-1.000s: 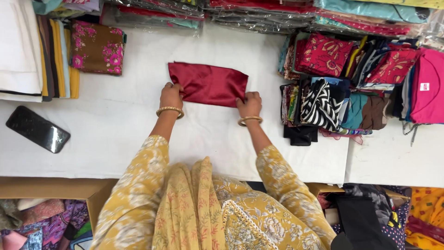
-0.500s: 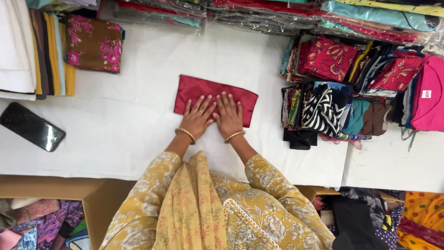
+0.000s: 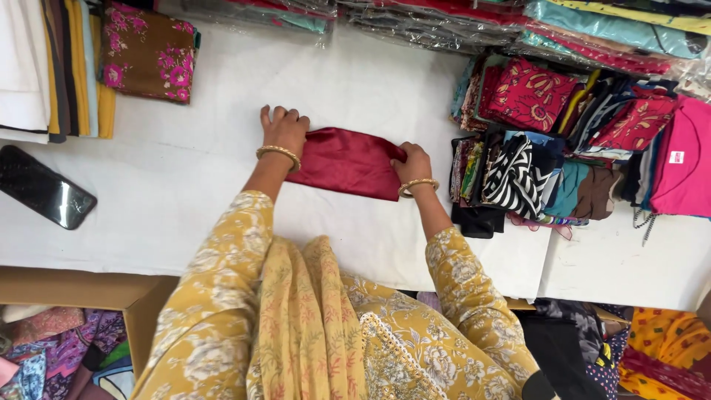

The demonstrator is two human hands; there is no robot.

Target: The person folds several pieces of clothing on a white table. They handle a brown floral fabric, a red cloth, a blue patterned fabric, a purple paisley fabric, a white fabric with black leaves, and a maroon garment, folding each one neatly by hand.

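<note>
Far left edge of the white tabletop (image 3: pixel 185 192): a pile of folded plain cloths in white, grey and yellow (image 3: pixel 52 70); below it a black smartphone (image 3: pixel 44 196) lies flat, screen up, well apart from the hands; just beside the pile, a folded brown cloth with pink flowers (image 3: pixel 148 52).

Below the table edge at left, a brown cardboard box (image 3: pixel 89 296) stands open; it holds crumpled printed fabrics in purple and pink (image 3: pixel 52 341); how full it is cannot be told, the sleeve hides part.

Centre: the left hand (image 3: pixel 281 130), gold bangle at the wrist, rests palm down on the left end of a folded dark red satin cloth (image 3: pixel 348 163), fingers curled over its edge; whether it pinches or only presses, I cannot tell; the cloth lies flat on the table, between the two hands; the right hand (image 3: pixel 411 163), also bangled, grips the right end of the cloth, fingers closed around the edge.

Right: a stack of folded patterned fabrics in red, black-and-white and teal (image 3: pixel 533 148), just beside the right hand; further right, a pink garment (image 3: pixel 685 159); along the top, clear plastic-wrapped packets of cloth (image 3: pixel 444 18).
</note>
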